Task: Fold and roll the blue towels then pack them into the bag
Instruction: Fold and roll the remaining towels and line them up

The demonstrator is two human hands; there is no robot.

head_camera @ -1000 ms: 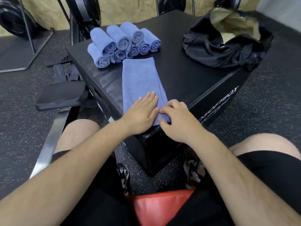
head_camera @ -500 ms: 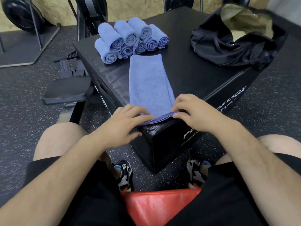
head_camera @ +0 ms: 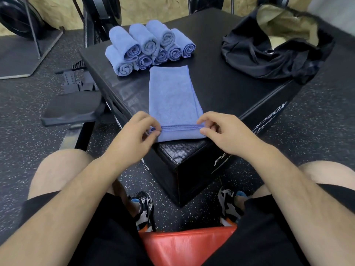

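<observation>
A folded blue towel (head_camera: 172,96) lies as a long strip on the black box (head_camera: 226,93), running away from me. Its near end is turned over into a first small roll. My left hand (head_camera: 134,137) pinches the left end of that roll and my right hand (head_camera: 221,133) pinches the right end. Several rolled blue towels (head_camera: 148,47) are stacked at the far left of the box. A black bag (head_camera: 272,54) with a tan lining lies open at the far right of the box.
The box's near corner points toward me between my knees. A black padded bench (head_camera: 71,110) stands left of the box. Weight plates and rack bases are at the back. A red cushion (head_camera: 186,244) is beneath me. Speckled rubber floor surrounds everything.
My hands went from pressing flat on the towel's near end to lifting its edge. Now they have turned that edge over into a small roll, held at both ends.
</observation>
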